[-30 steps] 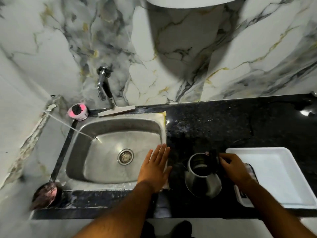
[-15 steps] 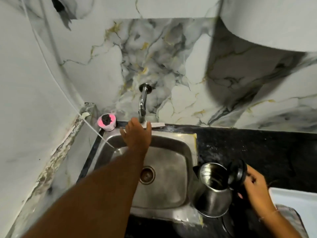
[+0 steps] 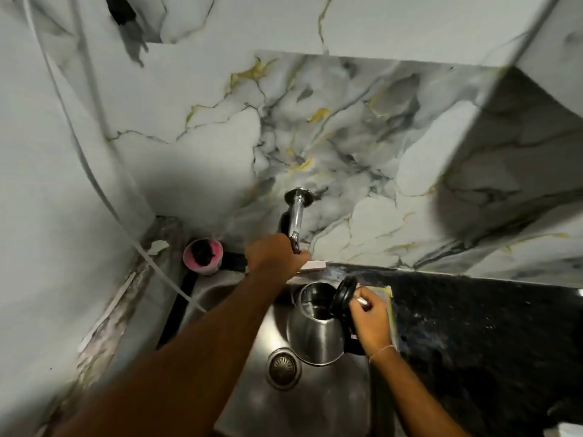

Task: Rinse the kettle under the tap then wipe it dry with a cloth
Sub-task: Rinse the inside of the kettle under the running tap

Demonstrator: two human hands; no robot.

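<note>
A: Holding the kettle (image 3: 316, 334) over the sink (image 3: 315, 402) like that, lid (image 3: 343, 298) flipped up — why?

B: So the mouth is open to the tap (image 3: 296, 223). The right hand (image 3: 369, 320) is closed around the handle side of the kettle, fingers curled near the raised lid, and it hangs the steel body above the basin, just right of the drain (image 3: 283, 367). Whatever spills should land in the sink, not on the black counter (image 3: 489, 335).

A: And the left hand (image 3: 275, 258)?

B: Reaching forward to the tap, fingers wrapped at its lower end where it leaves the marble wall (image 3: 347, 146). I judge it is working the tap to start the flow; whether it grips a lever or the spout itself, I cannot tell, as the hand covers that part.

A: Any water running?

B: None that I can make out. The kettle's opening sits below and slightly right of the tap, so it may need shifting left.

A: The pink tub (image 3: 203, 256) in the corner?

B: Well clear, left of the tap. No cloth is visible, so wiping looks some way off.
</note>
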